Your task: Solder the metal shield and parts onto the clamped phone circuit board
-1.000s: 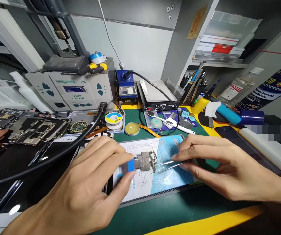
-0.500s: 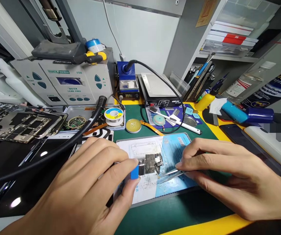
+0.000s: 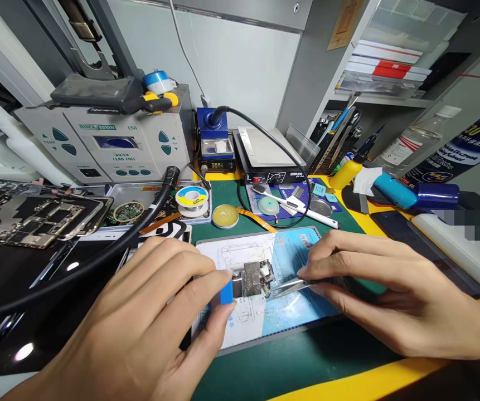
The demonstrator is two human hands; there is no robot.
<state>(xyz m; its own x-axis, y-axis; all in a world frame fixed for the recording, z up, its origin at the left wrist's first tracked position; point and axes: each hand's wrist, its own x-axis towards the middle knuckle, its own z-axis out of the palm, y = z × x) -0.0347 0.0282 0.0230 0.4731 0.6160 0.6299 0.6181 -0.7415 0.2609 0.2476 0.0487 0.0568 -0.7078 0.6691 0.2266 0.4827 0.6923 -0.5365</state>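
My left hand (image 3: 156, 317) pinches a small blue ribbed block (image 3: 226, 291) between thumb and index finger. The block sits at the left end of a small dark circuit board (image 3: 253, 280), which has a grey square plate and a rough, component-covered right edge. Whether block and board are joined, I cannot tell. In my right hand (image 3: 373, 289) is a pair of metal tweezers (image 3: 292, 285), held between thumb and fingers. Their tips are close together at the board's lower right edge. Under the board lies a white and blue printed pad (image 3: 248, 326) with a grey border.
Behind the pad stand an open tin of yellowish paste (image 3: 225, 216), a solder spool (image 3: 192, 200) and a white toothbrush (image 3: 298, 205). A black hose (image 3: 97, 267) crosses the left side. Hot-air station (image 3: 114, 139) and heating plate (image 3: 271, 147) stand at the back.
The tweezers' tips have drawn closer together at the board's right edge. My left hand keeps its pinch on the blue block. The whole view has shifted slightly.
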